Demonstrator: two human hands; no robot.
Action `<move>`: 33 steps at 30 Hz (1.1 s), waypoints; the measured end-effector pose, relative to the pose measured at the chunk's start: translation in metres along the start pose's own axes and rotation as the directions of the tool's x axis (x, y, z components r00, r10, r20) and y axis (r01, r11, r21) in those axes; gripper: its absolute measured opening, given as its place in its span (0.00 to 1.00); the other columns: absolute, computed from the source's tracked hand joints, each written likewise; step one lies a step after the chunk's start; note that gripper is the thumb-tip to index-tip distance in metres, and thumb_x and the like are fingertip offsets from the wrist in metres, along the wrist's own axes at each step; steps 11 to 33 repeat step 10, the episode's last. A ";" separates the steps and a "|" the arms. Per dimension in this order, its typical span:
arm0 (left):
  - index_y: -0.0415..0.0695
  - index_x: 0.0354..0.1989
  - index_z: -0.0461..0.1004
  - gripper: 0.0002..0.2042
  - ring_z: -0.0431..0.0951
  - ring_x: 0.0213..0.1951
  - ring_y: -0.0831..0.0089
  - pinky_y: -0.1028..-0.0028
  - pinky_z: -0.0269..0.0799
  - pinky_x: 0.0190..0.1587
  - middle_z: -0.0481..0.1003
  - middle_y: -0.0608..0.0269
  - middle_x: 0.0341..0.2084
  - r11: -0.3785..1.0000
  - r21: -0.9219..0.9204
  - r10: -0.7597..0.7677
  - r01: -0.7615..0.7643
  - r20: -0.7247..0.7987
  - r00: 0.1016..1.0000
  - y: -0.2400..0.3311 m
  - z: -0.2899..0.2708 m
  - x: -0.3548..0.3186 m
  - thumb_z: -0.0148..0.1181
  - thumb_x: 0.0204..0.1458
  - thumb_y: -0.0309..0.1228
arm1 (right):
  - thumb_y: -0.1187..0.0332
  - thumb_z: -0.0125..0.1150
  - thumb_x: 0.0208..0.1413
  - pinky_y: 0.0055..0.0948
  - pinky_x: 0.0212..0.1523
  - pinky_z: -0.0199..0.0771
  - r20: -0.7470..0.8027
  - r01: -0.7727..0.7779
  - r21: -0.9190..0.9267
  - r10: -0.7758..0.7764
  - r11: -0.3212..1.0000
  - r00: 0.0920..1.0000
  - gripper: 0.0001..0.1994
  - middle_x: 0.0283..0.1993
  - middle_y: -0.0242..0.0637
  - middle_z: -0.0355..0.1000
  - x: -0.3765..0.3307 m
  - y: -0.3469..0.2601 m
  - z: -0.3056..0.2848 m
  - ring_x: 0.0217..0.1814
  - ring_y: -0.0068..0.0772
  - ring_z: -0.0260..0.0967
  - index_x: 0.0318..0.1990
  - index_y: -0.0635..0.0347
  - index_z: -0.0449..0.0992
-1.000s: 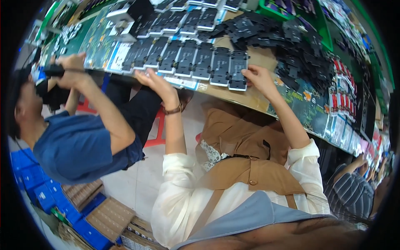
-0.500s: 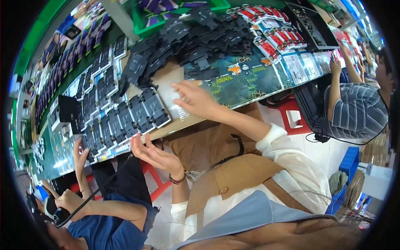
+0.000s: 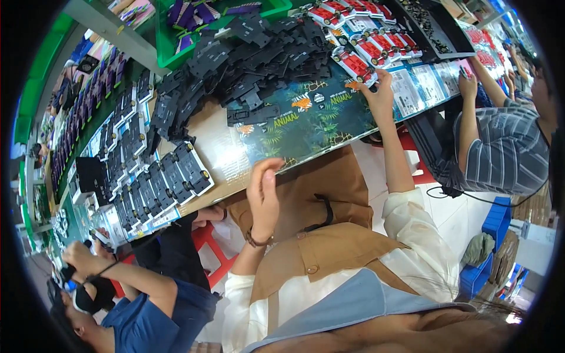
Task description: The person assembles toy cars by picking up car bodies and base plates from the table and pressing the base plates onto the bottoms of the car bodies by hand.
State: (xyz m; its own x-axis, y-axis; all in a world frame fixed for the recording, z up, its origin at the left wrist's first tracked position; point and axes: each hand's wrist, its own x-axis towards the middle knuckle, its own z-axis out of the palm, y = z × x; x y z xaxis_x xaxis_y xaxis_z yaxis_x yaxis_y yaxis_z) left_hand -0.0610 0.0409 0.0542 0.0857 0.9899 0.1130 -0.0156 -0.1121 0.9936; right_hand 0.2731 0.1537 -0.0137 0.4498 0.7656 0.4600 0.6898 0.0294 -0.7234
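Observation:
My right hand (image 3: 381, 97) reaches to the nearest red toy car (image 3: 354, 63), a red and white body lying in a row at the back right. Its thumb and forefinger are at the two sides of the car's near end and seem to grip it. My left hand (image 3: 264, 197) is raised in front of the table's near edge, fingers stretched out, with nothing in it. Left of it on the table, several black car bases on white bodies (image 3: 159, 185) stand in slanted rows. A heap of loose black plastic bases (image 3: 253, 62) covers the table's far middle.
A green crate (image 3: 163, 44) with purple parts stands behind the heap. At the far right is a black tray (image 3: 421, 29) of small parts. Co-workers sit close on both sides, one in a blue shirt (image 3: 159, 320), one in a striped shirt (image 3: 497, 147). Printed sheeting (image 3: 323, 120) covers the tabletop.
My right hand has moved right from above the bare cardboard to the red toy car. My left hand has left the edge of the black-based rows and turned upward. The view has shifted right.

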 end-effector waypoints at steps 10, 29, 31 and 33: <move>0.44 0.64 0.48 0.25 0.59 0.60 0.59 0.63 0.51 0.63 0.58 0.49 0.59 0.437 -0.710 -0.339 0.552 0.439 0.832 -0.036 0.049 0.012 0.37 0.62 0.44 | 0.76 0.72 0.36 0.34 0.53 0.67 0.213 -0.188 0.253 0.135 0.949 0.968 0.34 0.49 0.47 0.65 -0.095 -0.079 -0.042 0.52 0.38 0.67 0.51 0.62 0.57; 0.44 0.64 0.48 0.25 0.59 0.60 0.59 0.63 0.51 0.63 0.58 0.49 0.59 0.437 -0.710 -0.339 0.552 0.439 0.832 -0.036 0.049 0.012 0.37 0.62 0.44 | 0.76 0.72 0.36 0.34 0.53 0.67 0.213 -0.188 0.253 0.135 0.949 0.968 0.34 0.49 0.47 0.65 -0.095 -0.079 -0.042 0.52 0.38 0.67 0.51 0.62 0.57; 0.44 0.64 0.48 0.25 0.59 0.60 0.59 0.63 0.51 0.63 0.58 0.49 0.59 0.437 -0.710 -0.339 0.552 0.439 0.832 -0.036 0.049 0.012 0.37 0.62 0.44 | 0.76 0.72 0.36 0.34 0.53 0.67 0.213 -0.188 0.253 0.135 0.949 0.968 0.34 0.49 0.47 0.65 -0.095 -0.079 -0.042 0.52 0.38 0.67 0.51 0.62 0.57; 0.44 0.64 0.48 0.25 0.59 0.60 0.59 0.63 0.51 0.63 0.58 0.49 0.59 0.437 -0.710 -0.339 0.552 0.439 0.832 -0.036 0.049 0.012 0.37 0.62 0.44 | 0.76 0.72 0.36 0.34 0.53 0.67 0.213 -0.188 0.253 0.135 0.949 0.968 0.34 0.49 0.47 0.65 -0.095 -0.079 -0.042 0.52 0.38 0.67 0.51 0.62 0.57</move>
